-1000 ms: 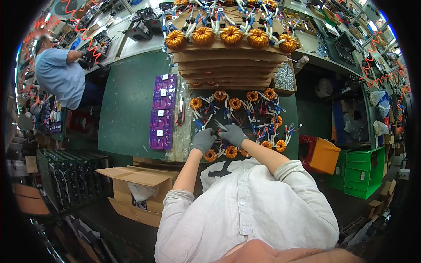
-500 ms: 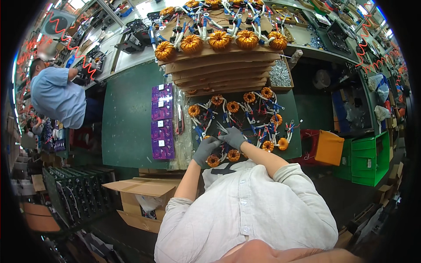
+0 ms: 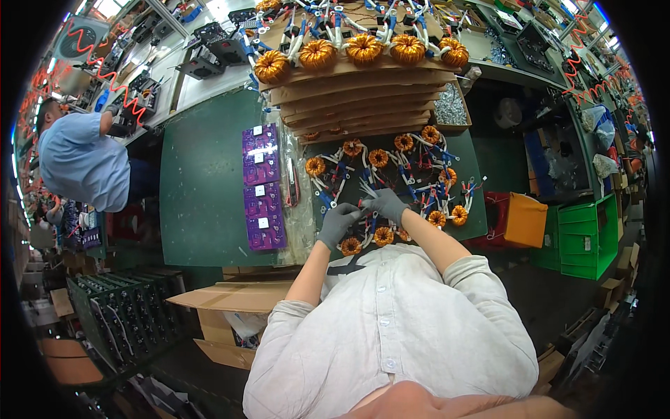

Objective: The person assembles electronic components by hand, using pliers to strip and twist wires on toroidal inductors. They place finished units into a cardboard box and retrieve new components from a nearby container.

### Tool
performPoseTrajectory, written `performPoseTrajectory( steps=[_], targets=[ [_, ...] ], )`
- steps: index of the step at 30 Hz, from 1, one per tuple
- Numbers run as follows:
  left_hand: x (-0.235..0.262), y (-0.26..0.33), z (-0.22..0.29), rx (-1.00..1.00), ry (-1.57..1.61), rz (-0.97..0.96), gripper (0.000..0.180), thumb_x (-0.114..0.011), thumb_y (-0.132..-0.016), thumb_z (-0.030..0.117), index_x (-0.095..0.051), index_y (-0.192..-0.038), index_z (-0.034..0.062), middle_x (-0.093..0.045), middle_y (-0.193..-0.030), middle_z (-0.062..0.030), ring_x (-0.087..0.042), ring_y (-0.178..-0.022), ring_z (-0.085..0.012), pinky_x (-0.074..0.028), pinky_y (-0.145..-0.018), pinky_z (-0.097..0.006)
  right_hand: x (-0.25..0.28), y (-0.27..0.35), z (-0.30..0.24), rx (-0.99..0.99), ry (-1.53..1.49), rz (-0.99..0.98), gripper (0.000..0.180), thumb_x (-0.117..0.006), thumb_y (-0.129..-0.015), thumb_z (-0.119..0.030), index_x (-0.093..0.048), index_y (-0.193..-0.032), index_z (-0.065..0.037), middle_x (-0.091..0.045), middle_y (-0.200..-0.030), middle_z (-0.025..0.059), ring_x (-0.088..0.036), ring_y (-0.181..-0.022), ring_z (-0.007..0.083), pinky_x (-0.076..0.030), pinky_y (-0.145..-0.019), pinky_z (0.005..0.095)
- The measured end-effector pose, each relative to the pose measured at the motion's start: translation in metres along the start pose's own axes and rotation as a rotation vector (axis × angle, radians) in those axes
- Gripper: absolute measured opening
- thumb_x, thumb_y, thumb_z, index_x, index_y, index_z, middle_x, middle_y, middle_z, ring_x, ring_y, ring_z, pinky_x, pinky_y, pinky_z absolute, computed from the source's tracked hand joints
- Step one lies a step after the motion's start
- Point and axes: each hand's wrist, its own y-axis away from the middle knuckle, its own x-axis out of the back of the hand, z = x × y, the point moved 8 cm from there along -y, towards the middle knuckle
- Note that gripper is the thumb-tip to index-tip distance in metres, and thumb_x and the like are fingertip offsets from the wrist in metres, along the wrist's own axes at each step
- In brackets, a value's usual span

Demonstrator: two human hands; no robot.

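Observation:
Both my hands wear grey gloves and meet over the near part of the green bench, among copper-wound ring coils point(image 3: 378, 158) with white and blue leads. My left hand point(image 3: 339, 223) has its fingers pinched together at a small part that I cannot make out. Just right of it, my right hand point(image 3: 387, 204) is closed around thin whitish leads point(image 3: 368, 188) whose ends stick up past the fingers. Close below the hands lie two more coils, one a ring coil point(image 3: 351, 246) and the other a copper coil point(image 3: 383, 236).
Cardboard sheets point(image 3: 356, 94) are stacked at the back with larger coils point(image 3: 364, 50) on top. Purple circuit boards point(image 3: 264, 216) and a red cutter knife point(image 3: 292, 183) lie left. A box of metal parts point(image 3: 451, 108), orange bin point(image 3: 525, 220) and green crate point(image 3: 590, 237) stand right. A co-worker point(image 3: 84, 157) stands far left.
My hands have shifted slightly right and up the picture, still close together. The view has tilted a little, so the bench and stack sit differently in it.

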Motion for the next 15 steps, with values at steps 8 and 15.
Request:
performPoseTrajectory(
  steps=[8, 15],
  targets=[
    [0.003, -0.006, -0.007, -0.008, 0.077, 0.037, 0.018, -0.062, -0.08, 0.017, -0.064, -0.088, 0.0017, -0.062, -0.071, -0.004, -0.058, -0.059, -0.0116, -0.049, -0.052, -0.027, 0.003, -0.006, 0.009, -0.078, -0.003, -0.036, 0.041, -0.071, -0.079, -0.04, -0.068, -0.094, -0.002, -0.059, -0.069, 0.0031, -0.051, -0.06, 0.011, -0.041, -0.053, 0.0284],
    [0.002, -0.012, -0.017, -0.02, -0.016, 0.111, 0.019, -0.064, -0.078, 0.019, -0.063, -0.085, 0.0021, -0.063, -0.07, -0.0069, -0.06, -0.058, -0.0137, -0.047, -0.055, -0.028, 0.004, -0.002, 0.008, -0.154, -0.088, -0.103, 0.039, -0.071, -0.079, -0.04, -0.067, -0.092, -0.004, -0.055, -0.064, 0.0033, -0.048, -0.057, 0.0099, -0.039, -0.049, 0.0273]
  ],
)
